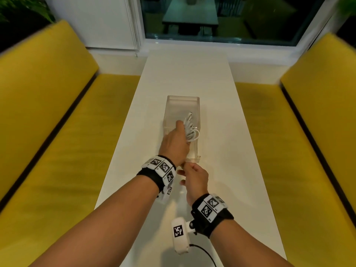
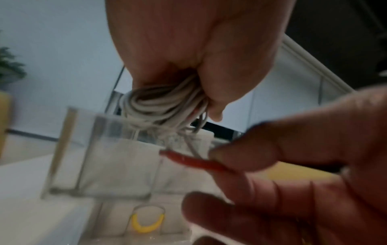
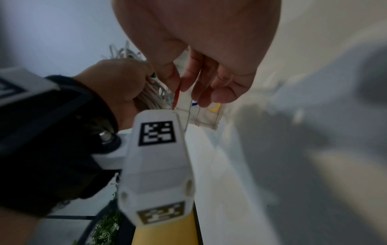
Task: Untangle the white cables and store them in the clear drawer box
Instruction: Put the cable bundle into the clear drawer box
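Note:
My left hand (image 1: 174,143) grips a coiled bundle of white cables (image 1: 190,130) and holds it just over the pulled-out drawer of the clear drawer box (image 1: 181,105). In the left wrist view the coil (image 2: 159,106) hangs from my curled fingers (image 2: 211,92), loose ends dipping behind the drawer wall (image 2: 117,159). My right hand (image 1: 194,180) is at the drawer's near end, thumb and forefinger pinching a thin red band (image 2: 194,161), which also shows in the right wrist view (image 3: 177,96).
Small front compartments of the drawer hold a yellow band (image 3: 215,107) and a blue band (image 3: 194,104). The box stands mid-way along a narrow white table (image 1: 192,74). Yellow benches (image 1: 57,132) flank both sides, with a window at the far end.

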{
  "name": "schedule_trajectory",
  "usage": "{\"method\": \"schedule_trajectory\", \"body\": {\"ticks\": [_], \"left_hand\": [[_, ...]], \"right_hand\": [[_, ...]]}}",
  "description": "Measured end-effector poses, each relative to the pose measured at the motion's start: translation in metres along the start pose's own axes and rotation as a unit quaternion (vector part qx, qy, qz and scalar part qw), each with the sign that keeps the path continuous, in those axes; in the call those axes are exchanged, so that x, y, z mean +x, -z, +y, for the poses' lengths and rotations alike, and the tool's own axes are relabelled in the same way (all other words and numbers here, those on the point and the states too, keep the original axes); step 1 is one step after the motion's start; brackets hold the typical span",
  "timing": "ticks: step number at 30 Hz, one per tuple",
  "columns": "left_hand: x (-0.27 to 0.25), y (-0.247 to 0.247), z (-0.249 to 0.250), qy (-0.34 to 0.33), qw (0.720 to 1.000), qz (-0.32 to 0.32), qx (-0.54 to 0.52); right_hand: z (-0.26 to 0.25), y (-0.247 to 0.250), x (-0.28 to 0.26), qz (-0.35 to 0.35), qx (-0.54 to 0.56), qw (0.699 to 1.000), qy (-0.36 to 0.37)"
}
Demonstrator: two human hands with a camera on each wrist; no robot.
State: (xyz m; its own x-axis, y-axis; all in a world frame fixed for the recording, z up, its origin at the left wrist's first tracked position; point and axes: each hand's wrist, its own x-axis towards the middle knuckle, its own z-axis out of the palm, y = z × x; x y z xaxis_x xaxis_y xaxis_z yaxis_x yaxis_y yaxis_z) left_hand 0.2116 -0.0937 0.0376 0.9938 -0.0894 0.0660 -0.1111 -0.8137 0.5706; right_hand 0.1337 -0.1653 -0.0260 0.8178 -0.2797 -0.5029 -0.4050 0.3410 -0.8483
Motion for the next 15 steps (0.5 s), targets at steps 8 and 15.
{"method": "schedule_trajectory", "body": {"ticks": [8, 15], "left_hand": [[0.006, -0.014, 0.004, 0.015, 0.993, -0.052, 0.101], [0.001, -0.013, -0.007, -0.046, 0.994, -0.037, 0.096]], "right_hand": [[-0.002, -0.001, -0.001, 0.002, 0.01, 1.0, 0.0], [-0.002, -0.001, 0.001, -0.004, -0.008, 1.0, 0.001]]}}
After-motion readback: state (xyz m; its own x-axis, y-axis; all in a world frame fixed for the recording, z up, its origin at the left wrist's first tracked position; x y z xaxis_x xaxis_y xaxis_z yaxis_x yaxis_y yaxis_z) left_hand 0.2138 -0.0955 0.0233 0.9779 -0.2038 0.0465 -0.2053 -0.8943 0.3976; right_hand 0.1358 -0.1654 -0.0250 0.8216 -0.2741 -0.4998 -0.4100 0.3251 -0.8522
